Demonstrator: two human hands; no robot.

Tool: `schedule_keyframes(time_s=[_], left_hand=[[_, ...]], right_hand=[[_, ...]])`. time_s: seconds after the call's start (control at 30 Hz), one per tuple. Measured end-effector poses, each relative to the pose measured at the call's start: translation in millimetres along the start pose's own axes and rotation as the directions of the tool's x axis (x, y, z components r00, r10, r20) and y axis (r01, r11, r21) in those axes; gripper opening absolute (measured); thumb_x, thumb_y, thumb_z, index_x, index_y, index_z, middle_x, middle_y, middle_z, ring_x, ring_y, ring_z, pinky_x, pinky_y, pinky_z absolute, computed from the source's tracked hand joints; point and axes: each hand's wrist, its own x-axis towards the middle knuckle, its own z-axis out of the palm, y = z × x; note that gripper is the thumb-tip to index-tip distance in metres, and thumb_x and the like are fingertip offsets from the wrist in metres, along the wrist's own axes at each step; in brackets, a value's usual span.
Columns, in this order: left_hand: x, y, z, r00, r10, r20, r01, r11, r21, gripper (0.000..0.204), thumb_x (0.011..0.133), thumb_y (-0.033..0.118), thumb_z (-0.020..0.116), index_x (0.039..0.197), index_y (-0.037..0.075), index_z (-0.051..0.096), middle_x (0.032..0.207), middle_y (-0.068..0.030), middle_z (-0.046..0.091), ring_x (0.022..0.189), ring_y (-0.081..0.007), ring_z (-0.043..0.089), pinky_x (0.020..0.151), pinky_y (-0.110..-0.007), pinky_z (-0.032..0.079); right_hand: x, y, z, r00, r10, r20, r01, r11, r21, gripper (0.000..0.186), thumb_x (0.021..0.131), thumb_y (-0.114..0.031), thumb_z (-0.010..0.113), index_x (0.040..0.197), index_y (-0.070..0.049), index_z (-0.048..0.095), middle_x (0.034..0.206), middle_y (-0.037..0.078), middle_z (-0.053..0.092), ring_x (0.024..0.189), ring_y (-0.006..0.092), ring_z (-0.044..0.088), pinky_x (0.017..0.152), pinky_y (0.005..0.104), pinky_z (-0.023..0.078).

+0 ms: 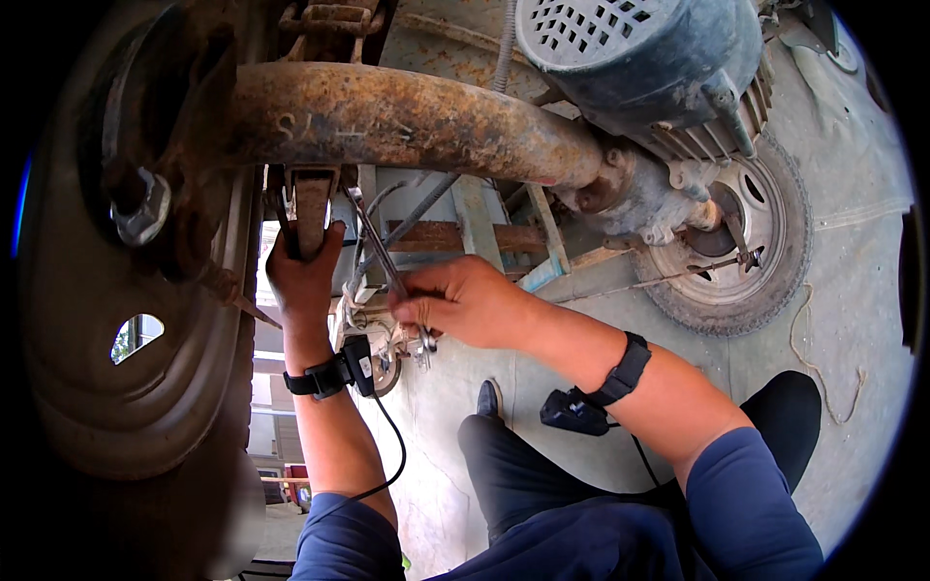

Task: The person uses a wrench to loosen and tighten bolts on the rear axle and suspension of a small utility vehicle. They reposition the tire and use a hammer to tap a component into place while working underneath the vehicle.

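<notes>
Right hand (pixel 460 302): its fingers are closed around the handle of a shiny wrench (pixel 385 254).
Left hand (pixel 305 279): it reaches up around a rusty metal block (pixel 312 208), thumb on the right side, other fingers on the left. The fingertips are partly hidden, so I cannot tell how tightly they hold.
Wrench: it leans, its top end just beside the block, near the lower edge of the rusty tube (pixel 417 121). I cannot tell what that end sits on. Its other end pokes out below the right hand.
Slip risk: if the top end is not on well, a hard pull could make it jump off, and the knuckles could bang the rusty metal.
Pinch risk: the left fingers are close to the wrench, so a sudden swing could squash them.
Wire risk: a thin black wire (pixel 402 445) loops from the black box (pixel 358 365) on the left wrist; it could snag.
Farther out: a dirty motor (pixel 659 87) and a wheel (pixel 790 232) are on the right.
</notes>
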Motion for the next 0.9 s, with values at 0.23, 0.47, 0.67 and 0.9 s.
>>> schedule_keyframes(time_s=[0.23,0.47,0.67,0.9], left_hand=[[-0.6,0.2,0.6,1.000,0.014,0.012,-0.014,1.000,-0.026,0.030,0.077,0.024,0.081,0.086,0.001,0.064,0.069,-0.0001,0.059,0.062,-0.0086,0.048,0.057,-0.026,0.044],[2.9,-7.4,-0.6,0.999,-0.021,0.038,0.022,0.999,-0.031,0.032,0.077,0.025,0.081,0.089,0.000,0.065,0.072,-0.0024,0.063,0.064,-0.0094,0.053,0.061,-0.026,0.047],[0.5,-11.3,-0.4,1.000,-0.014,0.014,0.014,1.000,0.019,0.034,0.077,0.027,0.082,0.089,0.000,0.065,0.073,-0.0033,0.064,0.064,-0.0099,0.054,0.061,-0.026,0.047],[0.6,-4.0,-1.1,0.999,-0.035,0.017,0.035,0.999,0.021,0.034,0.076,0.027,0.082,0.089,0.001,0.065,0.072,-0.0031,0.064,0.064,-0.0101,0.053,0.061,-0.027,0.047]], right_hand=[[55.5,30.1,-5.5,0.889,-0.355,-0.289,0.169,0.841,-0.514,0.021,0.086,-0.025,0.066,0.094,-0.005,0.068,0.078,0.017,0.063,0.074,0.0360,0.061,0.066,0.0416,0.047],[53.5,32.8,-7.5,0.837,-0.395,-0.379,0.119,0.807,-0.579,0.021,0.086,-0.025,0.066,0.093,-0.006,0.068,0.082,0.017,0.065,0.076,0.0367,0.062,0.066,0.0421,0.048],[-19.6,17.1,-17.7,0.966,-0.187,-0.180,0.079,0.874,-0.480,0.028,0.090,-0.027,0.064,0.107,-0.005,0.067,0.078,0.011,0.066,0.072,0.0263,0.064,0.066,0.0373,0.050],[-65.4,-50.8,-27.8,0.985,0.171,-0.030,-0.157,0.953,0.260,0.033,0.101,-0.027,0.052,0.103,0.002,0.067,0.064,0.001,0.056,0.060,0.0076,0.055,0.054,0.0258,0.045]])
